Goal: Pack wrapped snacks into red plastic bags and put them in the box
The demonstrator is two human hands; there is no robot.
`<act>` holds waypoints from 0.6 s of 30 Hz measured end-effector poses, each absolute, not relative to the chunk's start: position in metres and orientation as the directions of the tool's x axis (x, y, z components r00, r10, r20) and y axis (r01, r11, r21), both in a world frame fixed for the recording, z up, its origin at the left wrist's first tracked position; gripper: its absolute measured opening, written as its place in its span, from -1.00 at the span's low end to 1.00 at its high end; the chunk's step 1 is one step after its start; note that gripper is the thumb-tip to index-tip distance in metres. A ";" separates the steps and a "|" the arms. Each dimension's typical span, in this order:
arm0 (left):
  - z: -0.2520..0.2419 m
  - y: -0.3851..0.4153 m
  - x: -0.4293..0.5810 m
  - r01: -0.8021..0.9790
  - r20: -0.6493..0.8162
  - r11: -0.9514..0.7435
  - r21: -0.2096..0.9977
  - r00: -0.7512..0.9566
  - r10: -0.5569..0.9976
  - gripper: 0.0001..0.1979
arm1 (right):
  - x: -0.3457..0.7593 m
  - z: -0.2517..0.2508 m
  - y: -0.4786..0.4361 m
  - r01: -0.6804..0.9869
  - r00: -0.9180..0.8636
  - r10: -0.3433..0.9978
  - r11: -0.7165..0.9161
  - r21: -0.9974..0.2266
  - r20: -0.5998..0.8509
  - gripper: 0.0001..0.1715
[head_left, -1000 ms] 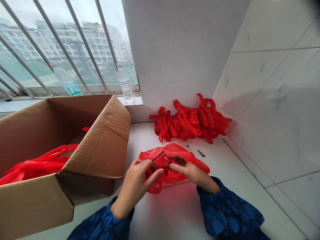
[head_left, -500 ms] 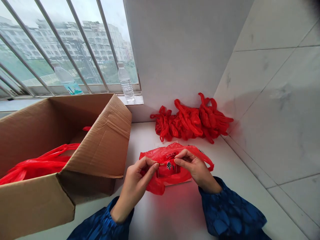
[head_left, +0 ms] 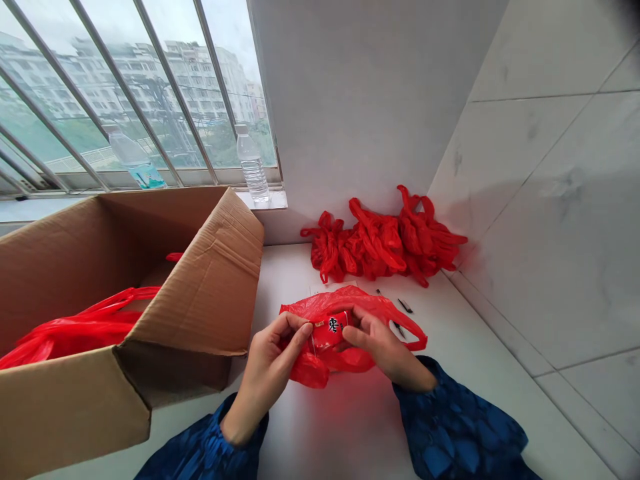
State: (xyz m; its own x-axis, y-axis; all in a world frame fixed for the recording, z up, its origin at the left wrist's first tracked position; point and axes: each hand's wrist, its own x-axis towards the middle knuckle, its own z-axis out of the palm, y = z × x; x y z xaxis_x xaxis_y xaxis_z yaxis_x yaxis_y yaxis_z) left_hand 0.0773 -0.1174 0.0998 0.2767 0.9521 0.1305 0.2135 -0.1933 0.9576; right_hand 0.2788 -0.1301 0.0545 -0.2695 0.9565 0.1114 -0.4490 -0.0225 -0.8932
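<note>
A small red packet [head_left: 327,331] with a black printed character is held up over a spread red plastic bag [head_left: 350,361]. My left hand [head_left: 276,350] pinches the packet's left edge between thumb and fingertips. At its right end, my right hand [head_left: 376,339] is closed round the packet, with the thumb in front and the fingers partly hidden behind. The bag lies loose on the white table beneath both hands, one handle loop [head_left: 417,333] reaching out to the right.
A large open cardboard box [head_left: 190,293] stands at left with red plastic bags [head_left: 85,330] inside. Several knotted red bags [head_left: 380,243] line the back wall. A small dark tool [head_left: 405,306] lies right of the spread bag. Two plastic bottles stand on the windowsill, one clear bottle [head_left: 253,167] nearer the wall.
My right hand has shifted left and lower, from pinching the packet's upper right corner to closing round its right end. The packet has tilted slightly. My left hand barely moved.
</note>
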 end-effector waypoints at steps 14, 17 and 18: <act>0.098 -0.117 0.077 0.289 0.190 -0.277 0.917 0.295 0.936 -0.67 | 0.282 0.062 -0.133 -0.356 -0.287 0.954 -0.029 -0.934 0.080 -0.65; 0.101 -0.116 0.074 0.373 0.264 -0.378 0.847 0.323 0.909 -0.68 | 0.285 0.063 -0.133 -0.323 -0.292 0.952 -0.010 -0.946 0.089 -0.64; 0.102 -0.116 0.073 0.405 0.301 -0.420 0.812 0.326 0.896 -0.68 | 0.286 0.063 -0.133 -0.284 -0.288 0.954 0.004 -0.959 0.090 -0.64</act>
State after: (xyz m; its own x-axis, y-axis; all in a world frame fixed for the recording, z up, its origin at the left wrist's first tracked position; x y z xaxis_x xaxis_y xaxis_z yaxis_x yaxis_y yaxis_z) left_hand 0.0730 -0.1158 0.1022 0.3258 0.8964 0.3005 0.4048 -0.4195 0.8125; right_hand 0.2862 -0.1335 0.0625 -0.2877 0.9535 0.0896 -0.2841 0.0044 -0.9588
